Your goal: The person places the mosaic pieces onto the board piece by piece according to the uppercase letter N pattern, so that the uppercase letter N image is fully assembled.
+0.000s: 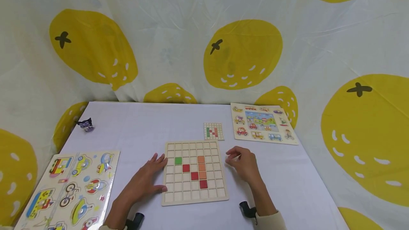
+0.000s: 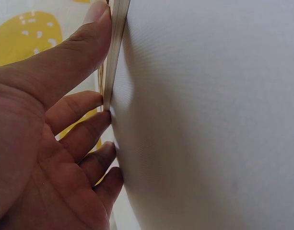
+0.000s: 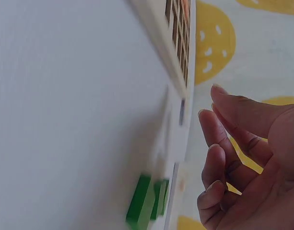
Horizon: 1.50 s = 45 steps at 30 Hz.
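A square wooden grid board [image 1: 174, 196] lies flat before me, its cells holding one green square [image 1: 178, 160], three red squares [image 1: 186, 168] and three orange ones [image 1: 201, 159]. My left hand [image 1: 145, 180] is at its left edge, thumb and fingertips spread along the rim; the left wrist view shows the thumb against the board's side [image 2: 117, 52]. To the right of the board hovers my right hand [image 1: 244, 164], fingers loosely bent, with nothing visible between thumb and fingertips. Green blocks [image 3: 141, 203] on the table show in the right wrist view, hidden behind that hand in the head view.
Behind the board lies a small pattern card [image 1: 214, 131] with green, red and orange squares. A vehicle picture puzzle [image 1: 264, 123] is at back right, a larger vehicle puzzle [image 1: 71, 191] at front left. A small dark striped object [image 1: 86, 124] sits near the back left corner.
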{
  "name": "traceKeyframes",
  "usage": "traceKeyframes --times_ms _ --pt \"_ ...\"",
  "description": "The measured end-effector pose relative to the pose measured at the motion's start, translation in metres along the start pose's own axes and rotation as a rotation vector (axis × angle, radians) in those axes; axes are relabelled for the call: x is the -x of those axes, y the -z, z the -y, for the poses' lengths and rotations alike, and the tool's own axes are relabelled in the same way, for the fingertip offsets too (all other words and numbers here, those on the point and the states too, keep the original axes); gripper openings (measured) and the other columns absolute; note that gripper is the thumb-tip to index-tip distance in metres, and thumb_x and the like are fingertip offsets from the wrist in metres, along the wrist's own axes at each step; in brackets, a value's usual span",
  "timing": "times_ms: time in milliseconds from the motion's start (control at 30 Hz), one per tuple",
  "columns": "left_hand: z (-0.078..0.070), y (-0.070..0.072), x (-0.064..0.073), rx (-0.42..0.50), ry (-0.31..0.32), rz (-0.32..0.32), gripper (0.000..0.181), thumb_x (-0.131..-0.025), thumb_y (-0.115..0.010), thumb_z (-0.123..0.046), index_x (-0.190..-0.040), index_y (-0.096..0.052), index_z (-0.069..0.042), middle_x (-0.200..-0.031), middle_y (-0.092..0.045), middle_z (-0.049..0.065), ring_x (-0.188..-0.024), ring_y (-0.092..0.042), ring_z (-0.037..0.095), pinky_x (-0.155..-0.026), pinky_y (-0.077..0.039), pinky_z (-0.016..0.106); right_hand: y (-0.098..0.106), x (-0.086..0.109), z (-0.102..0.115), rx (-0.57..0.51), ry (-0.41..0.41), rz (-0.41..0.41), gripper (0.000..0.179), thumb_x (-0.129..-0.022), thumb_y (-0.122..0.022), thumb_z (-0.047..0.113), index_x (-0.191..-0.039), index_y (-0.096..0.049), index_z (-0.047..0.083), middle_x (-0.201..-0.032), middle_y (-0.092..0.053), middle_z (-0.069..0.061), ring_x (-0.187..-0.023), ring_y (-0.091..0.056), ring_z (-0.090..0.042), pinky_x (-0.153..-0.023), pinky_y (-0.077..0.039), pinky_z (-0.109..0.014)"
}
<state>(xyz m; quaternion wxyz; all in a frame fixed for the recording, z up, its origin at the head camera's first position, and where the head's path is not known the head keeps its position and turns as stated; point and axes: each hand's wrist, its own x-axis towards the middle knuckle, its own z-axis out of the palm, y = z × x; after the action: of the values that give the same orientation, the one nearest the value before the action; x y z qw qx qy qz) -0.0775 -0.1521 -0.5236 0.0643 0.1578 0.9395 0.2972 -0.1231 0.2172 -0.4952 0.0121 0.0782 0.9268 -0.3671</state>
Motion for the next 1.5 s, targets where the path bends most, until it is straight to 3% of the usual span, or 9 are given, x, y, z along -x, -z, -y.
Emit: traceKeyframes --times_ms 267,533,867,1500 --pt "0.0 0.0 -0.001 0.003 0.012 0.003 0.102 -0.07 -0.099 -0.033 -0.157 -0.052 -0.008 -0.168 -0.044 0.011 -0.162 -0.028 0.041 -0.125 -0.035 0.065 0.027 -0.011 -0.03 0.017 -0.059 -0.011 0.021 -0.089 -0.085 0.013 -0.109 -0.079 0.012 -0.092 -0.074 -0.003 -0.081 -0.057 -0.021 -0.07 -0.045 -0.031" --pt "-0.002 0.001 0.0 -0.001 0.02 0.009 0.102 -0.071 -0.098 -0.034 -0.158 -0.051 -0.008 -0.169 -0.043 0.011 -0.162 -0.028 0.04 -0.126 -0.034 0.064 0.043 -0.014 -0.043 0.085 -0.108 -0.004 0.026 -0.088 -0.085 0.014 -0.112 -0.077 0.008 -0.1 -0.075 -0.01 -0.089 -0.062 -0.025 -0.07 -0.044 -0.031" --pt "-0.003 0.002 0.0 -0.009 0.02 0.017 0.102 -0.072 -0.098 -0.034 -0.158 -0.05 -0.007 -0.17 -0.042 0.012 -0.163 -0.026 0.04 -0.126 -0.034 0.064 0.041 -0.02 -0.043 0.161 -0.175 0.043 0.026 -0.088 -0.086 0.02 -0.109 -0.075 0.008 -0.092 -0.07 -0.008 -0.084 -0.06 -0.024 -0.065 -0.043 -0.031" --pt "-0.001 0.001 0.0 -0.01 0.013 0.015 0.102 -0.072 -0.097 -0.035 -0.158 -0.05 -0.007 -0.17 -0.042 0.012 -0.163 -0.026 0.04 -0.126 -0.033 0.065 0.037 -0.025 -0.035 0.172 -0.121 0.061 0.02 -0.089 -0.084 0.015 -0.105 -0.074 0.011 -0.084 -0.065 -0.006 -0.078 -0.058 -0.022 -0.063 -0.042 -0.031"
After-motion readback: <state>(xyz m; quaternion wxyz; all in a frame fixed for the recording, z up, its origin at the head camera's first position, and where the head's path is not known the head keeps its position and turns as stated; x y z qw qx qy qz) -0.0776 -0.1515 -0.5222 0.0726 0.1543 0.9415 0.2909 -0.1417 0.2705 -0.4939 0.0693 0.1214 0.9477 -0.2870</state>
